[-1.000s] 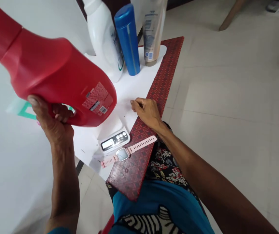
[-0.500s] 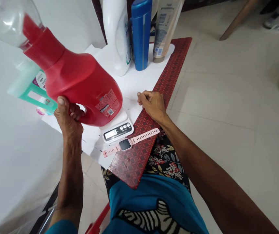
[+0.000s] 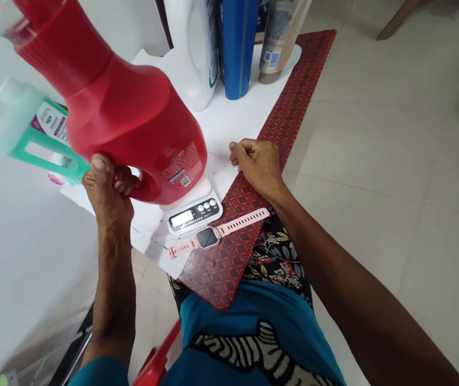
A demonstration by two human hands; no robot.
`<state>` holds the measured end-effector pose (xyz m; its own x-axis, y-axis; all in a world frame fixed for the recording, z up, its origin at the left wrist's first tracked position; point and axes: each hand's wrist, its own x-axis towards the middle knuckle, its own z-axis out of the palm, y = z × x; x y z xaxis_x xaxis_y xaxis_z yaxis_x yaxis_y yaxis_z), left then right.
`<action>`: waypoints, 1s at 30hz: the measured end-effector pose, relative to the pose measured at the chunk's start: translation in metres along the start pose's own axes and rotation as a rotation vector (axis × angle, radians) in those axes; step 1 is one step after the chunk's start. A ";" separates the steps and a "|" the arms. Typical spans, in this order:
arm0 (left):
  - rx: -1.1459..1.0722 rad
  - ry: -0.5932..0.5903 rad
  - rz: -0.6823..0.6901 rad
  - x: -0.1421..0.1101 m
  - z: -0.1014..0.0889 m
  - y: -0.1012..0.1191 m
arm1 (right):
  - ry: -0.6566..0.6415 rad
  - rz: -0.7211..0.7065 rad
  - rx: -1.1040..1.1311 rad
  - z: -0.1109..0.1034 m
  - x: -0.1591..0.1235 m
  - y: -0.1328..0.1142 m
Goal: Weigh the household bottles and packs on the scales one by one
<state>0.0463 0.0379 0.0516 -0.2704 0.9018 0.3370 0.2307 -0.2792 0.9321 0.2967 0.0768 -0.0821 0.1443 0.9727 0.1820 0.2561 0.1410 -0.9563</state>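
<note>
Lowered nearer the white scale [image 3: 195, 215] since a second ago, the bottle [image 3: 133, 120] is in the left hand [image 3: 107, 187], closed round its handle [image 3: 143, 190], apart from the loosely curled, seemingly empty right hand [image 3: 259, 165]; it's red, tilted, barcode-labelled.

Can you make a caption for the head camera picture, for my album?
Left hand gripping a red bottle by its handle, white scale and pink watch nearby.

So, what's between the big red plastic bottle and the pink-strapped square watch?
In the head view, the front of a white plastic scale, with its display and buttons, lies between them.
</note>
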 end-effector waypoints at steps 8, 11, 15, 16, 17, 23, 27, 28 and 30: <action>0.141 -0.026 0.275 -0.002 -0.015 -0.011 | 0.017 -0.020 0.031 -0.001 -0.001 0.002; 0.136 0.034 0.313 0.003 -0.022 -0.014 | 0.009 0.001 0.020 -0.002 -0.001 0.002; -0.012 0.133 0.322 0.016 -0.036 -0.013 | 0.008 0.010 0.002 -0.002 -0.001 0.001; -0.035 0.183 0.329 0.019 -0.041 -0.013 | 0.008 0.011 0.002 -0.001 -0.001 0.001; -0.051 0.241 0.337 0.021 -0.045 -0.012 | 0.009 0.012 0.004 -0.001 -0.001 0.001; -0.051 0.355 0.286 0.016 -0.054 -0.011 | 0.022 -0.016 0.010 -0.001 -0.002 0.001; -0.068 0.341 0.254 0.011 -0.048 -0.014 | 0.015 -0.012 0.016 -0.001 -0.003 0.002; -0.078 0.337 0.254 0.011 -0.047 -0.015 | 0.013 -0.012 0.017 -0.001 -0.003 0.002; -0.102 0.317 0.253 0.012 -0.045 -0.017 | 0.018 -0.020 0.012 -0.001 -0.002 0.002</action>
<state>-0.0032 0.0386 0.0457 -0.4950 0.6591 0.5661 0.2376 -0.5241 0.8179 0.2975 0.0747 -0.0846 0.1562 0.9663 0.2048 0.2472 0.1625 -0.9553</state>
